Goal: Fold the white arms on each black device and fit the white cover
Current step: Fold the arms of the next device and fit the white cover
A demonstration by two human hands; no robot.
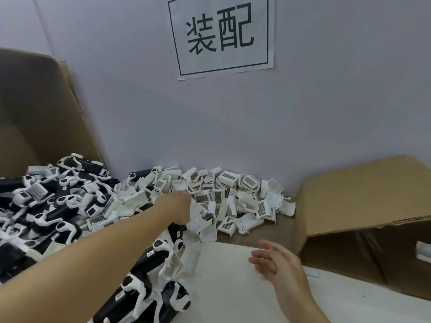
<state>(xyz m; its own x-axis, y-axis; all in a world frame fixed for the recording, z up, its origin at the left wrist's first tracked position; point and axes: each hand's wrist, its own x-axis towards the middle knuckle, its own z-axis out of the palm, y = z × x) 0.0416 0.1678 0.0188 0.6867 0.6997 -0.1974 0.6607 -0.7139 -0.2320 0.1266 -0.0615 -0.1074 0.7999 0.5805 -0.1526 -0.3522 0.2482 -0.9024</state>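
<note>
Our left hand closes among the loose white grilled plastic covers at twelve o'clock, its grip hidden, our right hand hovers open and empty, and black devices with white arms at nine o'clock could snag and tumble.

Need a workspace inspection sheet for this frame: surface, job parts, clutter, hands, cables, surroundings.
Surface: white sheet over a brown tabletop, bare near the front.
Job's things: black devices heaped at left, white arms unfolded; white covers piled along the wall.
Clutter: small round white part loose beside the covers.
Grippers: left hand reaching into the covers, grip blurred; right hand open, empty, above the sheet.
Cables: nothing seen.
Surroundings: cardboard box at left, tipped box at right, printed sign on the wall.
</note>
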